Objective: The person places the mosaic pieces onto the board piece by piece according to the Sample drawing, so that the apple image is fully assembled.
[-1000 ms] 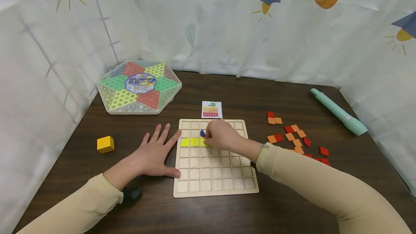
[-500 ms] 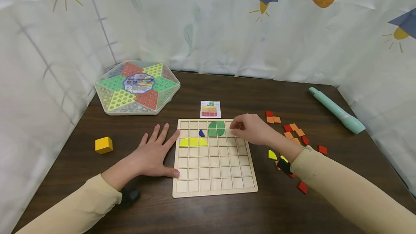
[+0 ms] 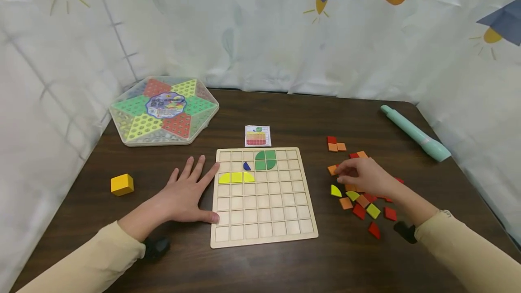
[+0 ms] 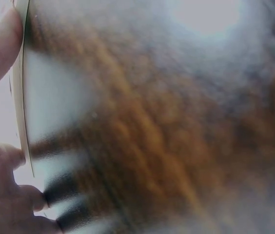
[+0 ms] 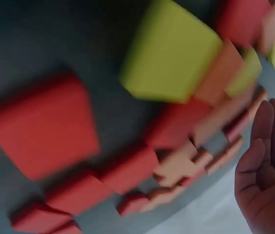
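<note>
My left hand lies with fingers spread beside the wooden grid board, its thumb and forefinger touching the left edge. On the board sit three yellow tiles in a row, a small blue piece and a round shape of green tiles. My right hand is over the scattered tiles right of the board, fingers loosely bent, nothing seen in it. Near it lie a yellow quarter-round tile, a yellow square tile, several red tiles and orange tiles. Its palm hides some tiles in the head view.
A small printed picture card lies behind the board. At the back left is a hexagonal Chinese checkers box. A yellow block stands left of my left hand. A mint-green tube-like object lies at the back right.
My right hand has left the third yellow tile on the board and moved right to the loose tiles. The left hand keeps its place at the board's edge. The head view has shifted slightly.
</note>
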A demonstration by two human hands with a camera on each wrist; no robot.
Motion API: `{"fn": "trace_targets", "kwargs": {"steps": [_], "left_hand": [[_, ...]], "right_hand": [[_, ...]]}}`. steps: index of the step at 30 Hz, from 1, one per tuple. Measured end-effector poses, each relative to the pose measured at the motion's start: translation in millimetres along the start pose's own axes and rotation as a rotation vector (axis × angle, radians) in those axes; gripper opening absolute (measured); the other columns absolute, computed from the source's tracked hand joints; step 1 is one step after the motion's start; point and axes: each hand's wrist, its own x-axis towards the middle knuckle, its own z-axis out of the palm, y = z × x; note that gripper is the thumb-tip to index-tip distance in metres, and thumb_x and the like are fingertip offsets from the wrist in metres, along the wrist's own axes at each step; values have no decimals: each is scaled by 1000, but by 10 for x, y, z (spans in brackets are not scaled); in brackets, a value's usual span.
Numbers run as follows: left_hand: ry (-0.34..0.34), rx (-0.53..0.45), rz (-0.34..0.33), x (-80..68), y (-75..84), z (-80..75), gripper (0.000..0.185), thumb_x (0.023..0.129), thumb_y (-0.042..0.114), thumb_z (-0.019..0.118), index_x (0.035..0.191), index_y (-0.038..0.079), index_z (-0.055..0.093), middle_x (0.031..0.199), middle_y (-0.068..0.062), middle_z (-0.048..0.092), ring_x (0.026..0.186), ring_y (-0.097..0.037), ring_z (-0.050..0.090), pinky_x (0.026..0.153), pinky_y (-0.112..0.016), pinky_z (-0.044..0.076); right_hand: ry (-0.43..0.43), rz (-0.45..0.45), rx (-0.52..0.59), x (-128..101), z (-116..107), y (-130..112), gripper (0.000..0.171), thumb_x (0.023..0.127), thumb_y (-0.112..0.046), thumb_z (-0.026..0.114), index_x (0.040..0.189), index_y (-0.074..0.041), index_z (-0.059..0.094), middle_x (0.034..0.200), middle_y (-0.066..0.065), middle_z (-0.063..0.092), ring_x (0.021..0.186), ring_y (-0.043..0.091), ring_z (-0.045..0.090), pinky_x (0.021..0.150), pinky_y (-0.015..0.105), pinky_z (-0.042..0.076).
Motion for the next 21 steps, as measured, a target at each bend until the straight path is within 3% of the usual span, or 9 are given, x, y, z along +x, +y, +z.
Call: {"fn": "trace_targets", "kwargs": {"steps": [5,12,16,21], "left_hand": [[3,0,7,-12,-3,-5,129,71,76,76,165,12,15,169,-31,4,153,-58,3,113,-81,13],[5,0,6,-9,-5,-1,129,71,76,76,165,11,16,169,-32,4,153,-59,4,112,-81,14],[2,-3,5,-5,3,-3,129,71,75,76,165,11,16,169,-31,4,153,-59,3,113,-80,13],[-5,-5,-5,-10,13,-11,129,71,75,77,165,12,16,169,-31,3,154,-58,2,113,-80,13]], "right_hand": [[-39,7,0,-71,145,12,23,91,-26,79,104,-8,74,90,-5,71,78,7,62,70,24,54],[-11,45,-125,-49,247,-51,32,83,-40,85,91,-13,70,79,-8,67,70,7,57,65,26,50],[6,50,-183,-40,284,-90,31,82,-37,86,90,-12,69,77,-7,64,68,8,54,63,26,48],[21,-14,-188,-43,302,-105,22,83,-26,86,89,-12,69,80,-5,63,73,9,52,66,28,49]]}}
